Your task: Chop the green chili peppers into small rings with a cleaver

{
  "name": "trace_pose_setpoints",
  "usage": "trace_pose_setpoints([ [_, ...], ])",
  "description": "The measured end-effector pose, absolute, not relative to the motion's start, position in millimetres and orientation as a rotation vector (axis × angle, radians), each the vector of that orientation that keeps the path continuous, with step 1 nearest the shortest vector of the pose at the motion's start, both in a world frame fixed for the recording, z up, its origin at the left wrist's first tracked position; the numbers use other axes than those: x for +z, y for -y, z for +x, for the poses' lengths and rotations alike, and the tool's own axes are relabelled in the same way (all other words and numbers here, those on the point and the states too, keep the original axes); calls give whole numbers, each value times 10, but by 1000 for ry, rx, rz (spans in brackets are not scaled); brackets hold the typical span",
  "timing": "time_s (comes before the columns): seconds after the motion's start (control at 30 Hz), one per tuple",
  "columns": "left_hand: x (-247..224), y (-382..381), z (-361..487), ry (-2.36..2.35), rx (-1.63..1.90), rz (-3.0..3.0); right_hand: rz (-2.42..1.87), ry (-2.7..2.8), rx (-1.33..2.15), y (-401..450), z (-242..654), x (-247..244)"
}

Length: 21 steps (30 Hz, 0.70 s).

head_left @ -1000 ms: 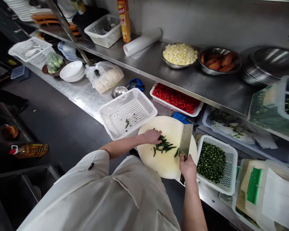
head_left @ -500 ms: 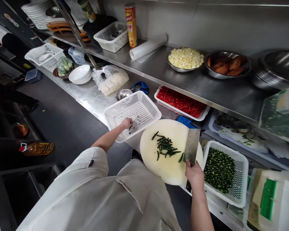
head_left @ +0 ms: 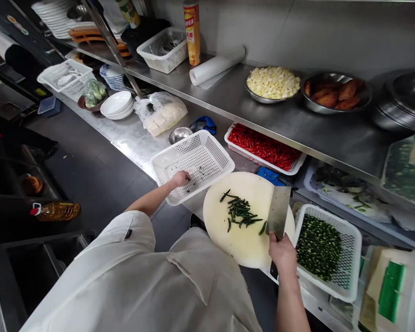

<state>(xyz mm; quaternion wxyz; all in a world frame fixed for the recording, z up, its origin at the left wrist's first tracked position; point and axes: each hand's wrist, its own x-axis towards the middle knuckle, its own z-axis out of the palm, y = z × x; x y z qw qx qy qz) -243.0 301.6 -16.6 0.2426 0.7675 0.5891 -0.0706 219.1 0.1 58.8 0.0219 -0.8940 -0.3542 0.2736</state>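
Note:
My right hand (head_left: 283, 253) is wrapped round the handle of a cleaver (head_left: 278, 210), its broad blade resting over the right side of a round white cutting board (head_left: 216, 237). Left of the blade lies a loose pile of green chili peppers (head_left: 241, 211), with one piece close to the blade. Inside a white perforated basket (head_left: 212, 154), my left hand (head_left: 180, 178) has its fingers pinched together near a few small dark bits. What those fingers hold, if anything, is too small to make out.
A basket of chopped green pieces (head_left: 318, 246) stands right of the board. Behind it, a basket of red chilies (head_left: 264, 147) sits under a steel shelf (head_left: 224, 103). A small metal bowl (head_left: 180, 134) and bagged white blocks (head_left: 164, 115) lie behind the perforated basket.
The view has shifted slightly, so most things sit a little further right. My left hand stays low in the basket, fingers still closed; the cleaver stays in my right hand over the board.

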Motion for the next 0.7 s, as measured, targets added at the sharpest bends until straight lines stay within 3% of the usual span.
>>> trace_pose_setpoints([
  [0.43,-320,-2921,-2375,-1728,-296,2022,-2773,1081,831,20,2199,516],
  [0.7,-130,-3147,-2622,-1780,-286,2077,-2748,1050,794,49,2179,492],
])
